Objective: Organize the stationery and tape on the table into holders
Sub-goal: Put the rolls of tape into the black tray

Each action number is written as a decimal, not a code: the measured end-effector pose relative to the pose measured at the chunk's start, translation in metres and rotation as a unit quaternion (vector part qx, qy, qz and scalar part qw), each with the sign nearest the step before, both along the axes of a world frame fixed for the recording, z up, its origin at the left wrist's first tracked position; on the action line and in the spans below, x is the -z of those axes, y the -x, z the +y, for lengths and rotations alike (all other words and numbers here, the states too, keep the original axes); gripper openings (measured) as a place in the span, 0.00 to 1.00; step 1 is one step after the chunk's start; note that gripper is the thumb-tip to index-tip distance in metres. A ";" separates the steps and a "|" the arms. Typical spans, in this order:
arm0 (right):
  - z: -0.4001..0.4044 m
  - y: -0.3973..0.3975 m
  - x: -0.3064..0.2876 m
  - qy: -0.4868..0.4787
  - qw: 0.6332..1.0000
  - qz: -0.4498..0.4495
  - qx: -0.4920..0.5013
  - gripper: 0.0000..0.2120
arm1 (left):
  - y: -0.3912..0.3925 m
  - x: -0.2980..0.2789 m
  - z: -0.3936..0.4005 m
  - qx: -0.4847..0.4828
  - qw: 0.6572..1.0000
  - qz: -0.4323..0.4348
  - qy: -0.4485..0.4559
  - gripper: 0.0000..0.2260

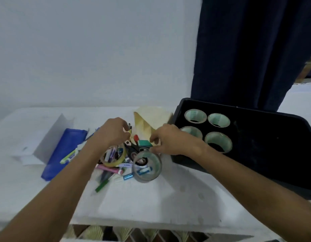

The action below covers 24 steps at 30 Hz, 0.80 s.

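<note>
The left hand [114,132] is curling its fingers around a couple of dark pens [130,128], pinching them upright above the pile. The right hand [166,139] is reaching in from the other side, its fingers bent down at the rim of a clear tape roll [147,167]; whether they are actually gripping the rim or only touching it is too blurred to tell. That roll is standing on its edge, tilted toward the camera, with a blue-capped pen [145,170] showing through its middle. Just left of it a yellowish tape roll [113,157] is lying over the heap of pens and markers [109,172], and black scissors [133,148] are sitting between the two rolls, with a teal eraser [144,143] just beyond, under the right hand. A green marker [101,186] is sticking out at the near side of the heap. Behind the hands a wooden holder [151,121] is standing. To the right, a black tray [256,137] is holding four tape rolls [218,141] side by side in two rows. To the left, a blue pouch [64,152] is lying beside a folded white sheet [46,137], with a green-and-white pen [68,157] resting on it. Everything is sitting on the white bench [151,203].
</note>
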State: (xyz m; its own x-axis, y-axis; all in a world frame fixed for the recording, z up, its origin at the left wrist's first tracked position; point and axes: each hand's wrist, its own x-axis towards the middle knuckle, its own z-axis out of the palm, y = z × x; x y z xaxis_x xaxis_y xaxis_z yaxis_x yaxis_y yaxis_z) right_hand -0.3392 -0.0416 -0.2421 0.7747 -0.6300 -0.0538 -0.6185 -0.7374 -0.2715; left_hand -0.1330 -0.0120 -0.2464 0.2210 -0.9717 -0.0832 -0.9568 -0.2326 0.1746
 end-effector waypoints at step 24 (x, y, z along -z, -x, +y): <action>-0.073 0.058 -0.046 -0.066 0.942 -0.209 0.254 0.10 | 0.028 -0.030 -0.022 -0.063 0.985 0.011 0.157 0.11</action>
State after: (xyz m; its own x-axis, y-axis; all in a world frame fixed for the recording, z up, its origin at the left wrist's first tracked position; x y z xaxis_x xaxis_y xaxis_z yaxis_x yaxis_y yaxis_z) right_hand -0.3973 -0.1147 -0.1956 0.3467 -0.9341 0.0849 -0.7007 -0.3181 -0.6386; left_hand -0.1608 -0.0337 -0.2164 0.3427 -0.9152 0.2120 -0.9192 -0.2802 0.2766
